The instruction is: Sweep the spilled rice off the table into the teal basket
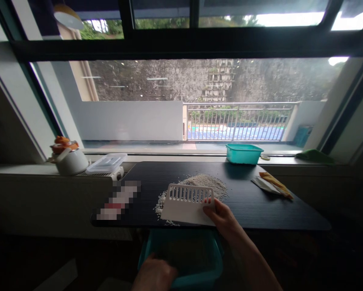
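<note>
My right hand (222, 216) grips a white plastic scraper (184, 210) with a row of slots along its upper edge. The scraper leans on the dark table among a pile of white, rice-like grains (204, 182). Some grains lie along its left side and near the table's front edge. Below that edge is a teal plastic bin (216, 268), its inside dark. At the bin's near left rim, my left hand (158, 273) looks closed on the rim; it is dim and slightly blurred, and its fingertips are hidden.
The dark table (242, 210) stands against a window. On its left lies a pixelated packet (119, 202); on its right, a yellow-and-white packet (274, 185). A second teal bin (244, 154) stands at the back. On the sill are a grey pot (71, 161), a clear lid (107, 163) and green cloth (314, 156).
</note>
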{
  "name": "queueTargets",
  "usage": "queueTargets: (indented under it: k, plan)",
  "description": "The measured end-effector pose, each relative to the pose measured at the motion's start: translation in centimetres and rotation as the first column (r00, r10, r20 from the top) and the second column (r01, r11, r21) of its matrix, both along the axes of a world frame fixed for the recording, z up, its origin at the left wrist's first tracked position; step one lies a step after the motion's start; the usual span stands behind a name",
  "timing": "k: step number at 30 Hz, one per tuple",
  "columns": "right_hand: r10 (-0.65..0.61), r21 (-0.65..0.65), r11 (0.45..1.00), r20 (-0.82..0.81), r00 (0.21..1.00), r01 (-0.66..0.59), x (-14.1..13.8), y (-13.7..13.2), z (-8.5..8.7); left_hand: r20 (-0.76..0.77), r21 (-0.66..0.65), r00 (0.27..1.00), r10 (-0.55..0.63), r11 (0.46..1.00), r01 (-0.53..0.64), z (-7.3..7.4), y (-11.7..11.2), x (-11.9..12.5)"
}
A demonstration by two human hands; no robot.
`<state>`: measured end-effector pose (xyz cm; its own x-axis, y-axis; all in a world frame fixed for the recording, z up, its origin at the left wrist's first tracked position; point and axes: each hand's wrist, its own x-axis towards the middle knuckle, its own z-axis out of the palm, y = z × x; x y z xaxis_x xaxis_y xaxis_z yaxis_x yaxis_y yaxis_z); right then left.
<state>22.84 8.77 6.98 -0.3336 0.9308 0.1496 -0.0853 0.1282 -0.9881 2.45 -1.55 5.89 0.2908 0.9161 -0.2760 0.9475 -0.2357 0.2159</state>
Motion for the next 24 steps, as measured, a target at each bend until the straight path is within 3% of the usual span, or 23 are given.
queueTargets:
  k: [7, 14, 24]
  plan:
    - [0.002, 0.014, 1.000, 0.034, 0.999, -0.002, 0.14, 0.03, 0.06, -0.062, 0.003, 0.997, -0.046, 0.999, 0.046, 0.03, 0.30, -0.16]
    - [-0.002, 0.038, 0.999, 0.048, 0.999, 0.000, -0.12, 0.13, 0.26, -0.047, 0.032, 0.998, -0.047, 0.998, 0.048, -0.86, 0.30, -0.39]
    - [0.029, 0.039, 0.999, 0.029, 0.999, -0.030, -0.27, 0.03, 0.71, -0.058, 0.026, 0.997, -0.053, 0.998, 0.054, -0.61, 0.35, -0.26]
